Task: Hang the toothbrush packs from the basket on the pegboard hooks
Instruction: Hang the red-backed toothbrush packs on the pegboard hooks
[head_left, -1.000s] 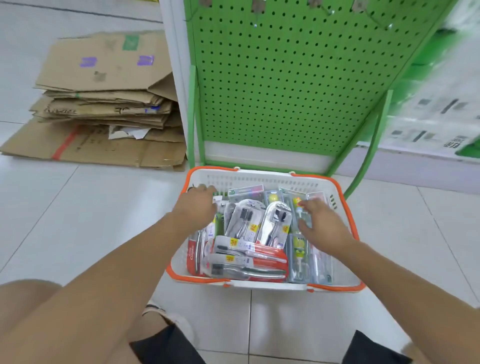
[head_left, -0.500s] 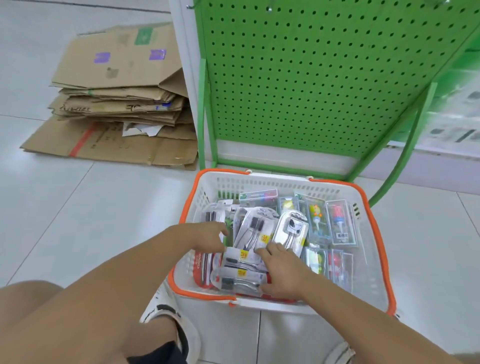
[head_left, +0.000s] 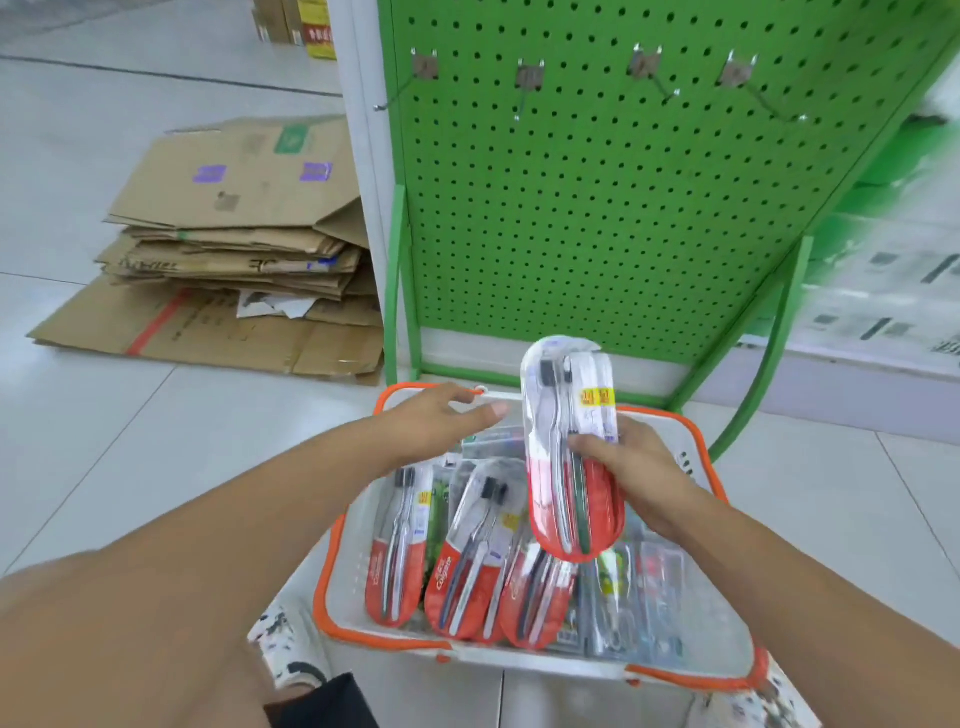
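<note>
My right hand (head_left: 631, 470) grips a red and clear toothbrush pack (head_left: 569, 441), held upright above the white basket with an orange rim (head_left: 340, 525). My left hand (head_left: 441, 421) hovers over the basket's far left corner with fingers relaxed, holding nothing. Several more toothbrush packs (head_left: 467, 561) lie in the basket, red ones on the left and clear ones on the right. The green pegboard (head_left: 597, 208) stands right behind the basket. Several bare metal hooks (head_left: 652, 78) stick out near its top.
A pile of flattened cardboard (head_left: 234, 249) lies on the tiled floor to the left of the pegboard stand. The stand's green legs (head_left: 769, 353) curve down to the floor at the right. My shoes (head_left: 288, 644) are at the basket's near edge.
My right hand has lifted one red toothbrush pack out of the basket. My left hand has come up out of the packs to the basket's far left. The view has tilted up to show the hooks.
</note>
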